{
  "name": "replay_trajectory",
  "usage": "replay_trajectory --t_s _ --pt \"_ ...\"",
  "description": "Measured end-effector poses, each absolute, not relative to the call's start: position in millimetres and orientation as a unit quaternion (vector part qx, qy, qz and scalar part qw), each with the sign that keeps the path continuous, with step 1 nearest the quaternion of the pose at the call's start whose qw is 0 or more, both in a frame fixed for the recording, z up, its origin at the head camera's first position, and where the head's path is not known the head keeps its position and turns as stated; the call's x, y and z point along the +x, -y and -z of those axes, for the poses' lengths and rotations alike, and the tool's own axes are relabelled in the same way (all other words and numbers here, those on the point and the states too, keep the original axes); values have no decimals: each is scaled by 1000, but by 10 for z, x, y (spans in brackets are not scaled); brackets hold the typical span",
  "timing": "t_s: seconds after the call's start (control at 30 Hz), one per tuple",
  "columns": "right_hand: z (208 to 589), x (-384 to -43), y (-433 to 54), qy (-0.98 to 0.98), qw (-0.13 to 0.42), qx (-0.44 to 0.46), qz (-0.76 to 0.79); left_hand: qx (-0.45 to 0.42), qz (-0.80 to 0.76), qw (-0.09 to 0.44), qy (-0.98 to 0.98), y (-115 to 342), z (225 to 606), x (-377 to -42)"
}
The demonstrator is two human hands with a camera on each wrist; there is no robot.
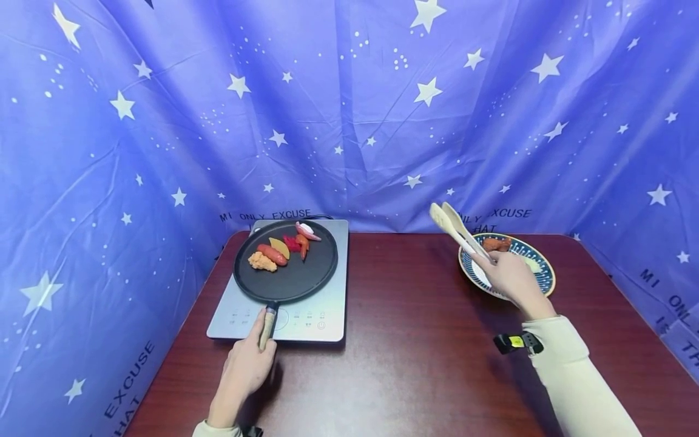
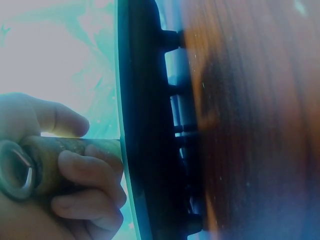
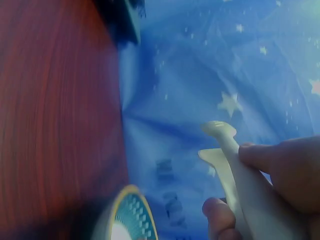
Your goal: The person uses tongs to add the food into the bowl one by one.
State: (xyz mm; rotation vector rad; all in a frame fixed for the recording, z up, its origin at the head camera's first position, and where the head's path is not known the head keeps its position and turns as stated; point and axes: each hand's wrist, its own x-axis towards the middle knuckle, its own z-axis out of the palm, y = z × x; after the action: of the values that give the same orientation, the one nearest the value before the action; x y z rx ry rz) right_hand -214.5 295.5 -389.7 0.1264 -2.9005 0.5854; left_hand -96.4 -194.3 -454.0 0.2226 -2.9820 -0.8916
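Observation:
My left hand [image 1: 248, 364] grips the wooden handle [image 1: 267, 328] of a round black pan [image 1: 295, 279], its fingers curled round it in the left wrist view. In the pan lie a fried chicken piece [image 1: 263, 261], a sausage [image 1: 273, 254], a yellow wedge [image 1: 280, 247], red pieces [image 1: 292, 244], a shrimp [image 1: 303, 247] and a pink-and-white item [image 1: 307, 230]. Over the patterned plate [image 1: 548, 284] at the right, my right hand [image 1: 513, 276] holds cream-coloured tongs [image 1: 453, 226]. Their tips are parted, with nothing between them, pointing up and left. On the plate show a brown fried piece [image 1: 496, 244] and a pale green piece [image 1: 531, 264].
Under the pan stands a silver induction cooker [image 1: 333, 303] with touch controls along its front. It rests on a dark red wooden table [image 1: 404, 340]. Blue curtains [image 1: 349, 121] with stars hang close behind the table and along both sides.

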Motion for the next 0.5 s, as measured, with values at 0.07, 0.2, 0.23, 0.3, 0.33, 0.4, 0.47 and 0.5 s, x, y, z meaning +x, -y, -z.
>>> replay_trajectory --t_s 0.07,0.2,0.23,0.3,0.33,0.4,0.47,0.5 --pt "3915 -2145 -3061 978 87 32 -186 72 287 11 955 1941 4537 -966" --pt "3932 -2142 -3232 983 84 8 -165 73 289 11 954 1938 4537 -974" --pt "3938 -2140 -3270 983 81 -1 -163 73 289 11 954 1938 4538 -975" --pt "3952 -2137 -3336 984 73 -20 -160 73 288 11 955 1939 4542 -976" --pt "3960 -2139 -3370 984 71 -28 -159 73 288 11 955 1940 4544 -975" --pt "3969 -2143 -3427 984 62 -48 -158 73 287 12 955 1944 4549 -971" --pt "3981 -2158 -3475 985 61 -56 -151 72 286 12 955 1948 4551 -968" --pt "3987 -2168 -3496 985 60 -60 -148 71 285 12 956 1952 4552 -966"
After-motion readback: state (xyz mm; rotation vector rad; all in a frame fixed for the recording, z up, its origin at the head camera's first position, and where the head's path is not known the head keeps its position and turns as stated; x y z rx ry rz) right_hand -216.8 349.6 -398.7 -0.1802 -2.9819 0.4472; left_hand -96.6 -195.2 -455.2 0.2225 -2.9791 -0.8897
